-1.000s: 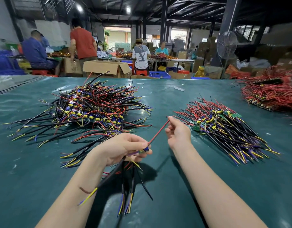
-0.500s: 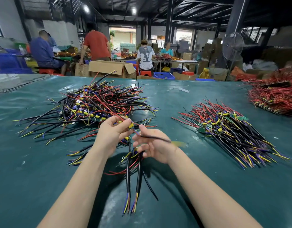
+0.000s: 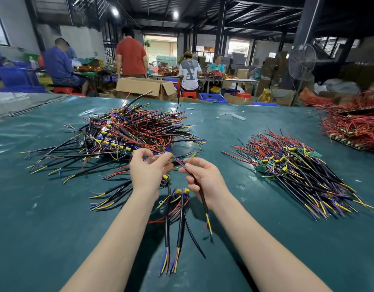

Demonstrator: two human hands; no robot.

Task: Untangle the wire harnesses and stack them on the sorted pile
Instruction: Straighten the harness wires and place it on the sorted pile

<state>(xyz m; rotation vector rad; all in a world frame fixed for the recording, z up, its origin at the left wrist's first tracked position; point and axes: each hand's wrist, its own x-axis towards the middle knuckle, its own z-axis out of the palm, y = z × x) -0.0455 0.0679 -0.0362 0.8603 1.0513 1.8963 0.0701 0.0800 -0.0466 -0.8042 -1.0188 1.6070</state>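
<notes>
Workshop hall: people at far benches, cartons, a fan; background only.

Table (image 3: 55, 207): green cover, bears every item below.

Tangled pile (image 3: 127, 133): beyond and left of the hands, wires crossing every way; unsorted stock.

Sorted pile (image 3: 297, 171): right of the hands, well apart from them. Wires lie parallel, red ends far-left, striped ends near-right. It is nearer the right hand than the left.

Red pile (image 3: 354, 127): far right edge; seemingly no part of this job.

Bunch (image 3: 175, 218): several harnesses trailing from the left hand toward the near edge, striped tips lowest.

Left hand (image 3: 147, 171): fingers curled, gripping the bunch at its component end.

Right hand (image 3: 205, 179): thumb and fingers pinching one cable.

Cable (image 3: 199, 190): black, long axis running from the fingertips back toward the person; its upper end meets the bunch between the hands. Judged: the step is freeing it from the bunch. Once loose, it needs a rightward carry, turned to match the sorted pile's lay.
</notes>
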